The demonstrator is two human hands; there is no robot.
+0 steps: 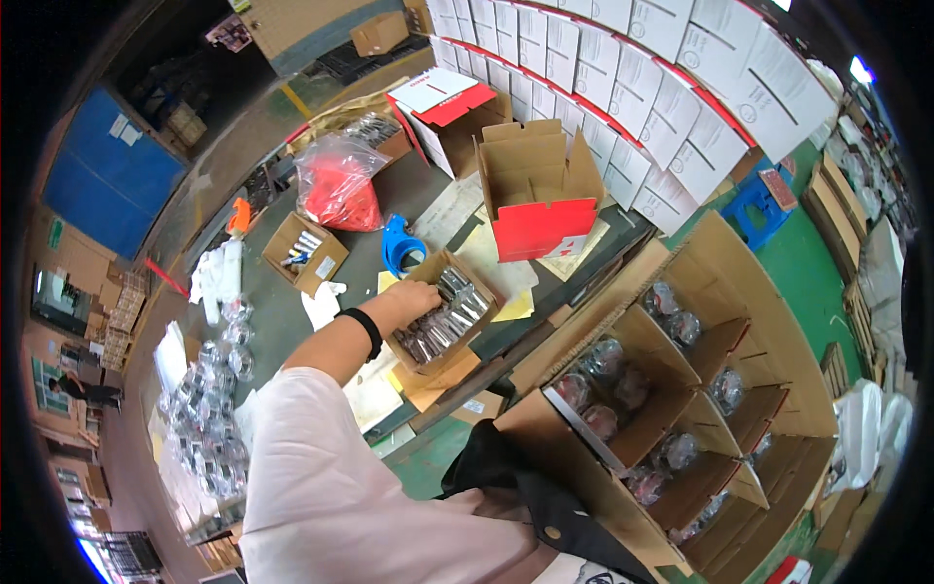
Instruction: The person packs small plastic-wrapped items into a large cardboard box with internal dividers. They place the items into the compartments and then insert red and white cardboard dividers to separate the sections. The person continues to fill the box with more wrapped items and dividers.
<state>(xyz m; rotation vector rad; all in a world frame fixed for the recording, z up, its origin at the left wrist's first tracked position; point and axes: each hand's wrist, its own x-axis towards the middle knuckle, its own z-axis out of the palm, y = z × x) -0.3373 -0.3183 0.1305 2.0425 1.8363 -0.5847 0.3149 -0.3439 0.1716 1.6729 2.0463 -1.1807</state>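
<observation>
My left hand, with a black band at the wrist, reaches into a small open cardboard box. Its fingers curl down at the box's far left end, and the fingertips are hidden, so what they hold cannot be made out. Rows of slim silvery pieces, apparently in clear wrap, fill that box. Just beyond the hand stands a blue tape dispenser. My right hand does not show.
At right, a large divided carton holds clear-wrapped round items. An open red-and-brown box stands on the dark table near stacked white boxes. A red plastic bag, a small parts box and several wrapped shiny pieces lie leftward.
</observation>
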